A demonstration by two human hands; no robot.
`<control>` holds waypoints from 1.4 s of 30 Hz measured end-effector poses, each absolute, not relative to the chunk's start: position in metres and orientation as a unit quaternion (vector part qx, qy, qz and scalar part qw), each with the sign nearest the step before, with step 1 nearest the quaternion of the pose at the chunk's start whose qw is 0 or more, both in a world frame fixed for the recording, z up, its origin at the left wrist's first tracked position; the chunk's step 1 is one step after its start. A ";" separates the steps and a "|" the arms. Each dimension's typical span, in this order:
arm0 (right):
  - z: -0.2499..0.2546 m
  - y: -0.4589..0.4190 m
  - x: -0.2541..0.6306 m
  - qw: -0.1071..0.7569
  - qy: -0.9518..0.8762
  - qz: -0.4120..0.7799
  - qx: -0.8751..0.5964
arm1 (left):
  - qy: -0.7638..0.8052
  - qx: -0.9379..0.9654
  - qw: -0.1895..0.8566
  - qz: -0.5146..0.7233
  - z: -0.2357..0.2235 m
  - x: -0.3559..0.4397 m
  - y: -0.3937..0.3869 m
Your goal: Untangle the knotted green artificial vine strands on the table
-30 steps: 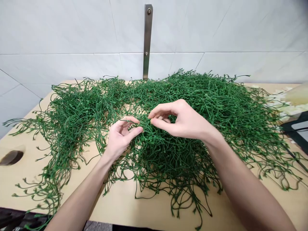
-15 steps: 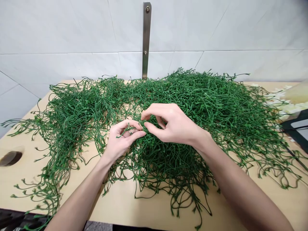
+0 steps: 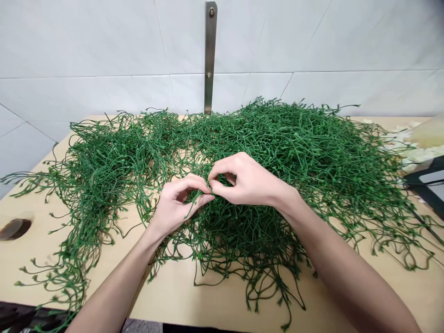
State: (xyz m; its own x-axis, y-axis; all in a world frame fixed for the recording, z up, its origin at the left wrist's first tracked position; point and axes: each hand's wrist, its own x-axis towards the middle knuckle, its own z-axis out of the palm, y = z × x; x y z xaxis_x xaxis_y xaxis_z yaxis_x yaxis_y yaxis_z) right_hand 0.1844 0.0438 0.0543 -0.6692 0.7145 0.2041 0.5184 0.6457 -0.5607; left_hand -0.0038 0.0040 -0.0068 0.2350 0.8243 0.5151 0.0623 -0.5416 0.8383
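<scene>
My left hand (image 3: 178, 201) pinches a thin green plastic stem (image 3: 194, 203) between thumb and fingers, with part of the stem lying across the palm side. Thumb and forefinger of my right hand (image 3: 248, 180) are closed at the same stem's end, touching or almost touching the left fingertips. The exact spot between the fingertips is too small to make out. Below and around both hands spreads a tangled heap of green artificial stems (image 3: 253, 236) with small forked tips.
More of the stems form a large mound (image 3: 312, 143) at the back right and a looser pile (image 3: 97, 175) at the left, on a pale wooden table (image 3: 173, 296). White flowers (image 3: 412, 155) and a black-framed object (image 3: 428, 185) are at the right. A metal bracket (image 3: 208, 60) is on the tiled wall.
My left fingers have drawn in and the stem now slants down across the thumb. My right thumb and forefinger, slightly apart before, have come together beside the left fingertips.
</scene>
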 end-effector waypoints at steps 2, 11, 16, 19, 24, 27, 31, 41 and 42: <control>0.053 0.046 0.185 0.226 -0.881 0.246 -0.336 | 0.331 0.698 0.358 0.524 -0.005 -0.002 0.003; 0.041 0.049 0.180 0.207 -0.923 0.142 -0.292 | 0.405 0.617 0.401 0.543 -0.002 0.003 0.000; 0.037 0.052 0.180 0.273 -0.912 0.161 -0.258 | 0.435 0.556 0.448 0.549 0.000 0.004 0.003; 0.033 0.053 0.176 0.309 -0.908 0.147 -0.242 | 0.410 0.492 0.529 0.557 0.001 0.005 0.004; 0.026 0.054 0.172 0.356 -0.905 0.147 -0.183 | 0.357 0.380 0.653 0.549 0.000 0.007 0.005; 0.025 0.056 0.172 0.353 -0.907 0.168 -0.158 | 0.341 0.338 0.699 0.530 -0.002 0.005 0.005; 0.025 0.057 0.174 0.342 -0.907 0.192 -0.151 | 0.323 0.308 0.738 0.506 -0.005 0.001 0.007; 0.024 0.060 0.176 0.292 -0.912 0.238 -0.162 | 0.328 0.304 0.742 0.500 -0.009 0.003 0.009; 0.023 0.061 0.176 0.296 -0.908 0.250 -0.163 | 0.334 0.305 0.738 0.501 -0.008 0.003 0.009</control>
